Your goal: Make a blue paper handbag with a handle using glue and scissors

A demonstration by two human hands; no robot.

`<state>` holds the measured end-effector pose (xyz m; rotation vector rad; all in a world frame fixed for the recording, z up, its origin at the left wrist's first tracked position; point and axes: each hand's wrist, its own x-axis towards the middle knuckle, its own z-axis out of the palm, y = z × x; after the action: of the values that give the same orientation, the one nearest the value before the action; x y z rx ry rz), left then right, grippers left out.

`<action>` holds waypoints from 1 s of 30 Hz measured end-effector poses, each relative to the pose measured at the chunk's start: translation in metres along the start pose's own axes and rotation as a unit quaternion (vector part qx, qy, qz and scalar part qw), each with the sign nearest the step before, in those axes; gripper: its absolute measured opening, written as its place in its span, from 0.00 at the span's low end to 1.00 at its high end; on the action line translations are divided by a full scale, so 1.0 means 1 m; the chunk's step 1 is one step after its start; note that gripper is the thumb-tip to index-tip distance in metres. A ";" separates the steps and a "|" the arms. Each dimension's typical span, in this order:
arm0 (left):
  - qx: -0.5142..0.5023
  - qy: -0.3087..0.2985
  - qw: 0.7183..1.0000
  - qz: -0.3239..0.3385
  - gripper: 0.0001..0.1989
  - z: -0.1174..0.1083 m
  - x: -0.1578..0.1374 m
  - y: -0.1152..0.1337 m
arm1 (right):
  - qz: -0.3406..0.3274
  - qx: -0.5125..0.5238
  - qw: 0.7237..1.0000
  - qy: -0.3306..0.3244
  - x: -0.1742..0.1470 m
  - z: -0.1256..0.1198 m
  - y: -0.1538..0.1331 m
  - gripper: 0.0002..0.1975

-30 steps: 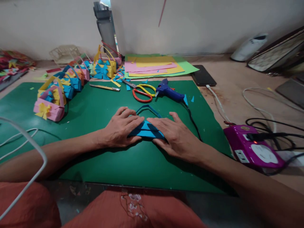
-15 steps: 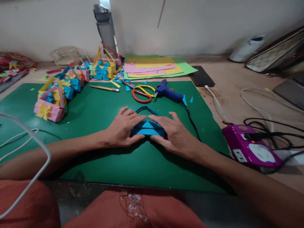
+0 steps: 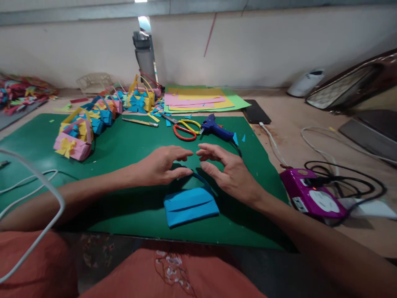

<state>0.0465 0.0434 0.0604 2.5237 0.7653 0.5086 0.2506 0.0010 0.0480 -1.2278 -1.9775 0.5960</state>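
Note:
A blue folded-paper basket [image 3: 191,206] lies on the green cutting mat [image 3: 124,215] near its front edge. Its thin paper handle [image 3: 203,180] points away from me and is partly hidden behind my hands. Beyond the basket's body, my left hand [image 3: 167,164] hovers with thumb and fingers apart, its thumb tip close to the handle. My right hand [image 3: 228,171] faces it on the other side, fingers curved and parted. Both are open, with nothing seen in them.
Scissors [image 3: 186,129], a blue glue gun [image 3: 215,127] and a utility knife [image 3: 140,122] lie behind my hands. Several finished paper baskets [image 3: 74,142] stand at left, paper sheets [image 3: 198,99] at the back. A purple power strip [image 3: 313,194] and cables sit at right.
Both hands have let go of the blue paper basket and now hover beyond it. The basket is nearer to me, lying down, with more of its surface showing. The view has tilted up slightly.

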 end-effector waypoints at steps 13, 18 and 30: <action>0.238 -0.111 0.965 0.018 0.29 0.045 -0.031 0.035 | -0.076 -0.117 0.990 0.000 -0.006 -0.005 -0.001 0.17; 0.080 -0.028 0.996 -0.012 0.29 0.025 -0.014 0.012 | -0.046 -0.048 0.993 0.102 -0.005 -0.005 0.001 0.17; -0.693 -0.087 0.698 -0.159 0.24 0.013 0.004 0.006 | -0.170 -0.062 0.963 0.202 -0.009 -0.006 -0.009 0.12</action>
<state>0.0586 0.0375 0.0535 0.9575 0.4050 0.4325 0.2523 -0.0115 0.0550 -0.9558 -1.8320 0.0416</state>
